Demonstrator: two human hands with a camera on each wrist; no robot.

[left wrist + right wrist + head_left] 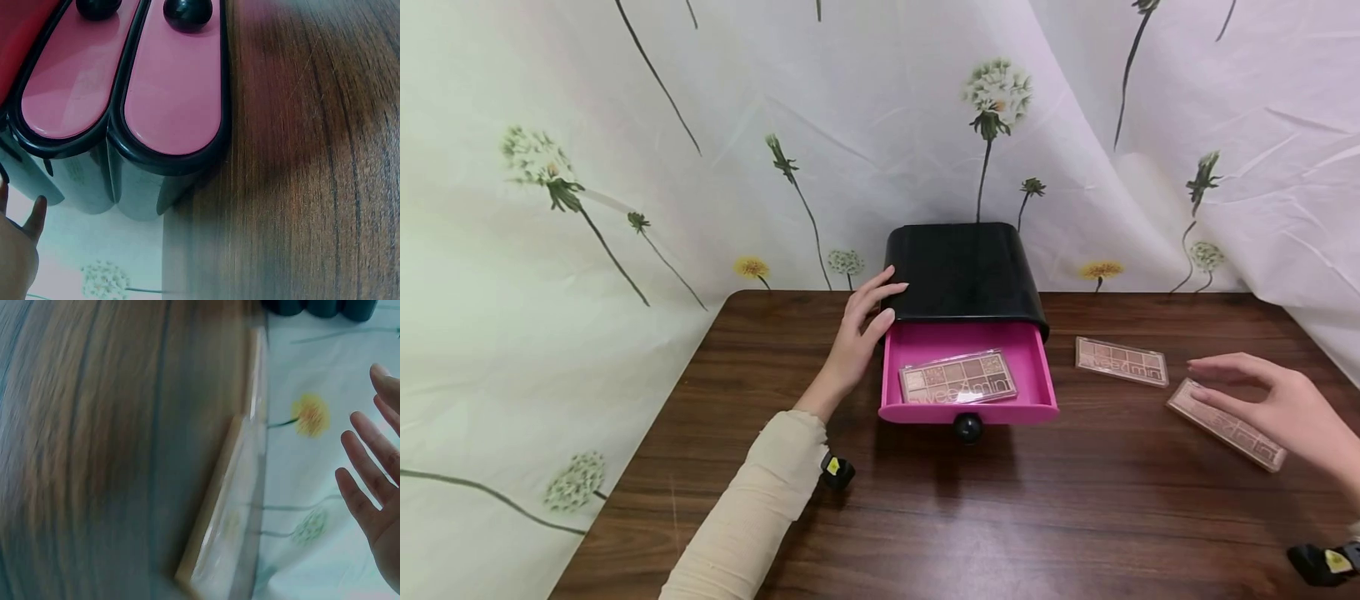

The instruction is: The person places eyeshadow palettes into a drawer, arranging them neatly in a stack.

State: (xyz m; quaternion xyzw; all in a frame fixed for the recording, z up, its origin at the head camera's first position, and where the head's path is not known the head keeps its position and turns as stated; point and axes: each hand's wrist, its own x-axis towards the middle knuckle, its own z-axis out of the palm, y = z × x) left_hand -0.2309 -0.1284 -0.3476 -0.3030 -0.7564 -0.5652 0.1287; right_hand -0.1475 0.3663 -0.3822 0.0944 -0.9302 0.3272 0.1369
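Note:
A black cabinet (962, 271) stands at the back of the table with its pink top drawer (917, 413) pulled out. Inside the drawer lies an eyeshadow palette (958, 379), slightly tilted. My left hand (853, 342) rests against the cabinet's upper left side, fingertips on its top edge. To the right, my right hand (1292, 408) hovers over a second eyeshadow palette (1240, 433) on the table. Its fingers (359, 494) are spread and hold nothing in the right wrist view. Another eyeshadow palette (1122, 361) lies between that one and the cabinet.
Two closed pink drawer fronts (175, 94) with black knobs sit below the pulled-out drawer. The dark wooden table (1075, 517) extends in front. A white cloth (662, 125) with dandelion prints hangs behind the table. The drawer's round black knob (967, 427) sticks out forward.

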